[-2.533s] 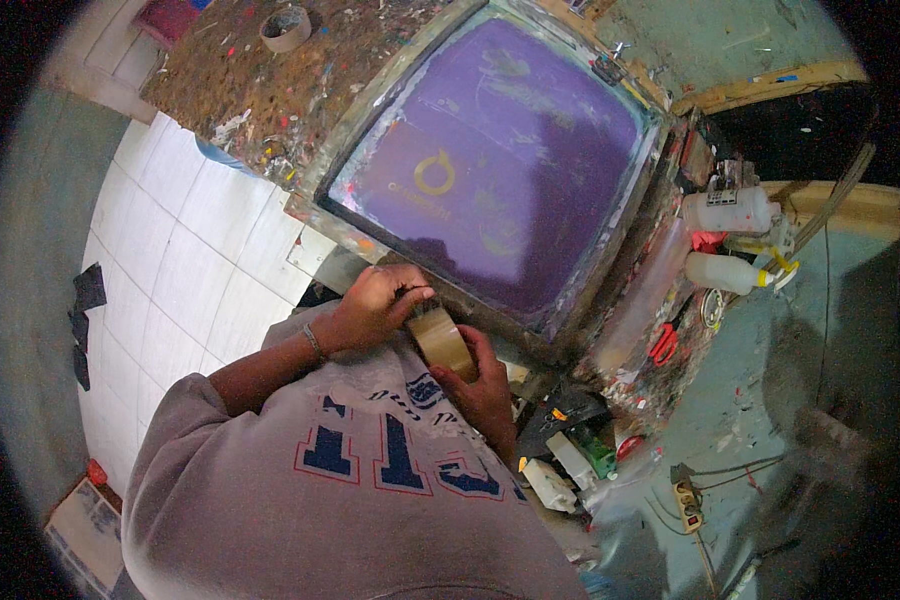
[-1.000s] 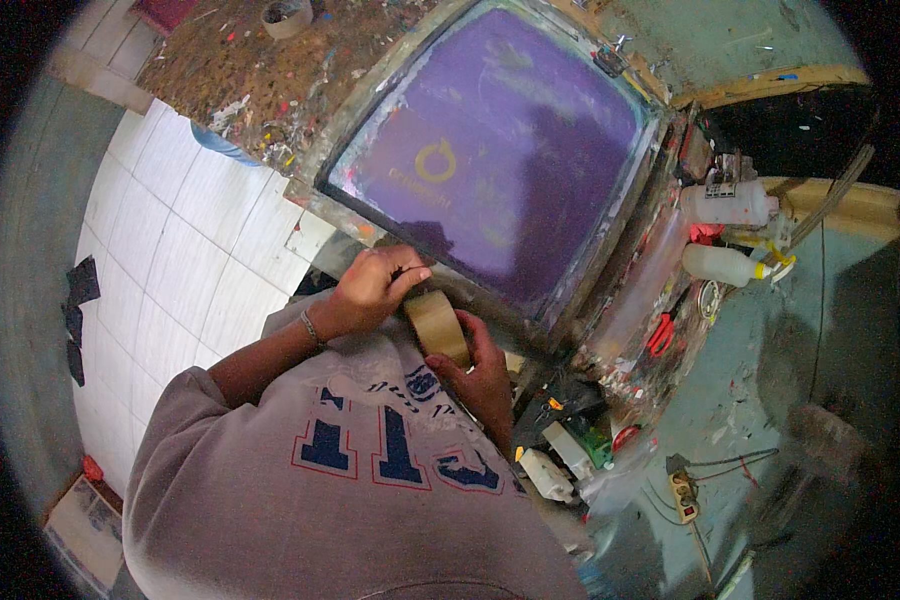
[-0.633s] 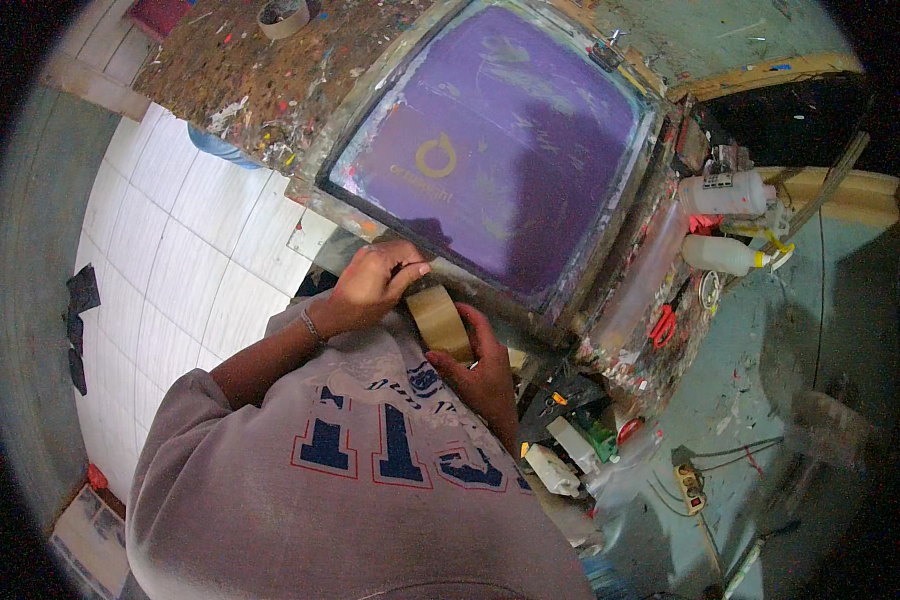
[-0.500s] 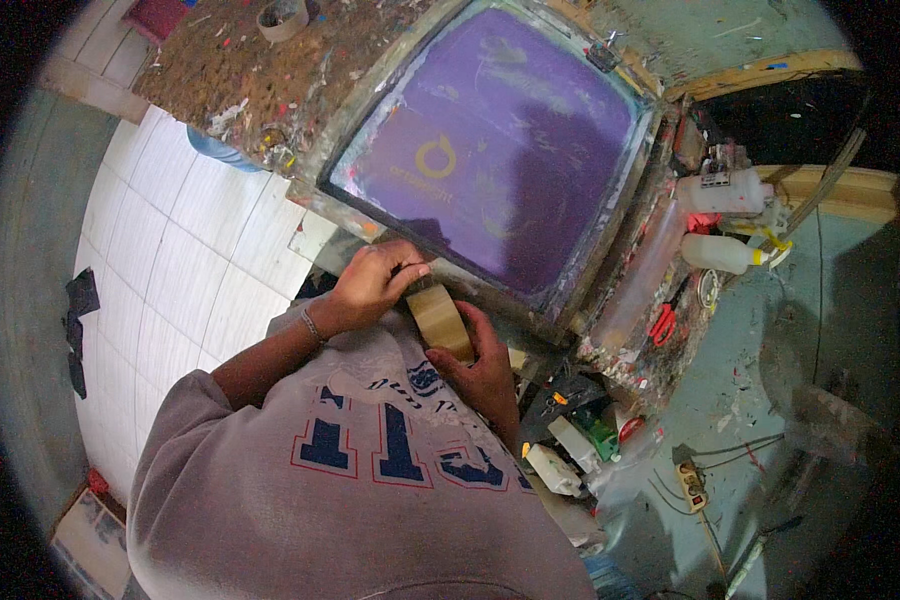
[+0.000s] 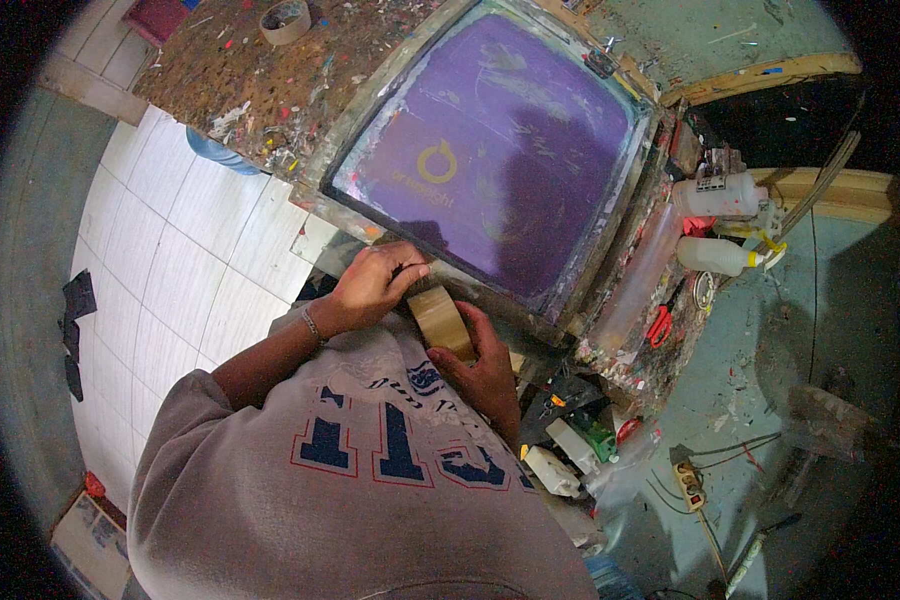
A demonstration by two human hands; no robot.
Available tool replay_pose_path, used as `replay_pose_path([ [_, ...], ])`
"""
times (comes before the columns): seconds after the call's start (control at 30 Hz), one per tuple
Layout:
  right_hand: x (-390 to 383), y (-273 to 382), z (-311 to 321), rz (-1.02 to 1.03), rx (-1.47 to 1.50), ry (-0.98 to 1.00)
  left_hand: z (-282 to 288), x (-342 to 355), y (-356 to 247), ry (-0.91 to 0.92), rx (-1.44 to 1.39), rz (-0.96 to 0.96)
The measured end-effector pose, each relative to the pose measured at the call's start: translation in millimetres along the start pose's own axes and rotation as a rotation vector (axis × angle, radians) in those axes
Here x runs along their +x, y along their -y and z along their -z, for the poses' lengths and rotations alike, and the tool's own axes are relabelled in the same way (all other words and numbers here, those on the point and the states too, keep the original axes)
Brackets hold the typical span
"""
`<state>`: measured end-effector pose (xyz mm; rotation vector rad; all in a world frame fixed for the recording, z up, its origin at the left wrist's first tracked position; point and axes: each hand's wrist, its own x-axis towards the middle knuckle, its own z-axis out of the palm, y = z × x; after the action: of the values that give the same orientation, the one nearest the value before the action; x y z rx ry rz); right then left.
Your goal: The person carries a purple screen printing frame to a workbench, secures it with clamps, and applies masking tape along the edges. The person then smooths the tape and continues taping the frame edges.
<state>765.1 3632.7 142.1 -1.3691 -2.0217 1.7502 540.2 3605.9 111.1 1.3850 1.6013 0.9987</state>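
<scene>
Gripping a wide, glossy tan roll of packing tape, the person's right hand wraps its far side, thumb and fingers spread around it, while the left hand curls at its upper end, thumb close to the bent fingers; whether they pinch a loose tape end cannot be told. The roll sits before the grey printed sweatshirt, just short of a purple-coated mesh screen in a stained wooden frame. Good handling here would likely mean a firm right hold, a fingernail lifting the tape edge across its full width, and a slow, even pull to avoid a split. Beyond, red-handled scissors lie right of the frame, and a pale open tape ring rests on the brown, paint-flecked tabletop, upper left.
</scene>
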Motion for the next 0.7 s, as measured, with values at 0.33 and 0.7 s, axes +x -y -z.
replay_pose_path([
  [0.33, 0.4, 5.6, 3.0, -0.039, 0.016, 0.01, -2.3, 2.6, 5.0, -0.004, 0.023, -0.007],
  [0.7, 1.7, 4.6, 5.0, -0.047, -0.034, 0.02, -4.8, 5.2, 5.6, -0.067, 0.023, -0.045],
])
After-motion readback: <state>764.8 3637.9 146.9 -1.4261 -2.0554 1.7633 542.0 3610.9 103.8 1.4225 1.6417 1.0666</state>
